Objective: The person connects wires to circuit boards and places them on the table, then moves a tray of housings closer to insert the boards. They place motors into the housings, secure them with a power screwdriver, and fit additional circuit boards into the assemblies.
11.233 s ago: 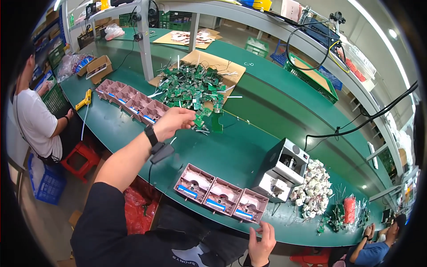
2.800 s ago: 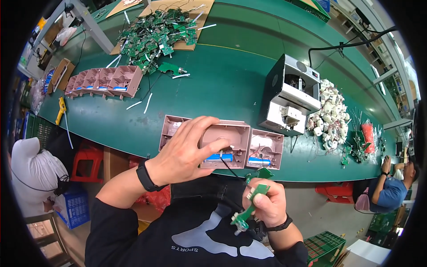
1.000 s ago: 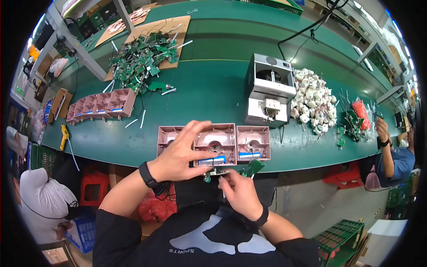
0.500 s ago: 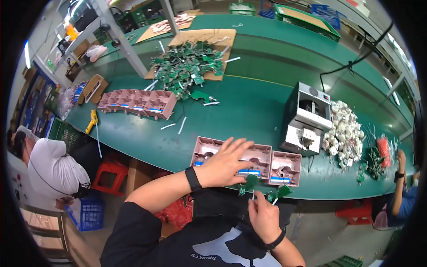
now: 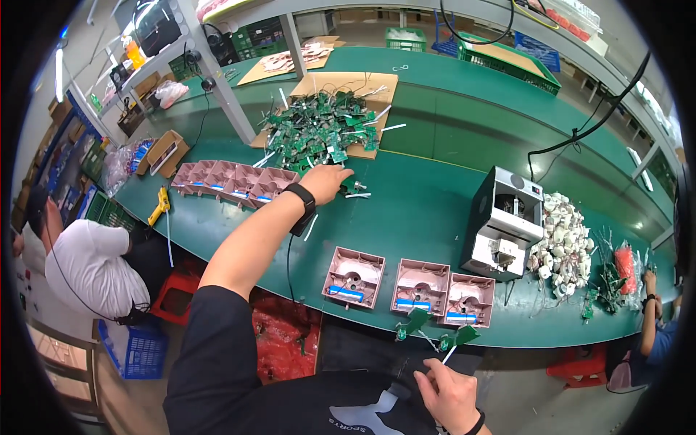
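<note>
My left hand (image 5: 324,184) is stretched out to the near edge of a heap of green circuit boards (image 5: 312,130), its fingers curled down over a loose circuit board (image 5: 353,184); the fingertips are partly hidden. By the front edge my right hand (image 5: 451,397) is loosely bent, thumb and forefinger apart, with nothing visible between them. Just beyond it, two small green boards (image 5: 460,336) with white tubes hang at the table edge. Three pink plastic housings (image 5: 354,262), each with a blue cylindrical cell (image 5: 411,304), stand in front of me; the left one is apart from the other two.
A row of joined pink housings (image 5: 235,181) lies at the left, near a yellow glue gun (image 5: 159,206). On the right are a boxy machine (image 5: 505,221), a heap of white parts (image 5: 562,243) and a red bundle (image 5: 625,267). Co-workers sit at both sides. Cut white tubes lie about.
My left hand has gone from the housings to the board heap. The left housing now sits apart from the middle one. My right hand has drawn back from the small boards. The view has shifted.
</note>
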`<state>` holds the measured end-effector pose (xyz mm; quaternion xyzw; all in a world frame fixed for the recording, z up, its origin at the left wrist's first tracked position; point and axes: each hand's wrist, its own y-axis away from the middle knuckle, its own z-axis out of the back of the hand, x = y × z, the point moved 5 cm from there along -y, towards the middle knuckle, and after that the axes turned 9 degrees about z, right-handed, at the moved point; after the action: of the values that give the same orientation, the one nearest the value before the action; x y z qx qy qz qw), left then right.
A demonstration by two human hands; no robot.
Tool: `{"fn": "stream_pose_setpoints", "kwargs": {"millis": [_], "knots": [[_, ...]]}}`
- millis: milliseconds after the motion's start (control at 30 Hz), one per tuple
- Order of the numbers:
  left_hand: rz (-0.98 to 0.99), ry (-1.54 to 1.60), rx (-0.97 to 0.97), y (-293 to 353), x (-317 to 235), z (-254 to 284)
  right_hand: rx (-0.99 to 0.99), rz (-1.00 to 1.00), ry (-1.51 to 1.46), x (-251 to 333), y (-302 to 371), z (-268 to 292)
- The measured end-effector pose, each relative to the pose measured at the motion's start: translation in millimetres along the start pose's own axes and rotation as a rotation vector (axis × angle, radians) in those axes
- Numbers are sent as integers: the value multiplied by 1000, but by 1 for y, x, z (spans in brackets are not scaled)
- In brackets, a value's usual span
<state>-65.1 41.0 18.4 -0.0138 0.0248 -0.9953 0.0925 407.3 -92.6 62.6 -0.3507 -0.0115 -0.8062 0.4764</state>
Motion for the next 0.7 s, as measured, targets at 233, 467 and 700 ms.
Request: {"fn": "stream_pose_setpoints", "kwargs": {"millis": [233,467,700], "knots": [[144,365,-42,20,0,38,14,-2,-158,4,-36,36],[190,1142,-281,61,-22,87,-18,-123,-464,-7,-122,42],[17,1306,35,154,-143,129,9,-245,-844,-3,-178,-3]]}}
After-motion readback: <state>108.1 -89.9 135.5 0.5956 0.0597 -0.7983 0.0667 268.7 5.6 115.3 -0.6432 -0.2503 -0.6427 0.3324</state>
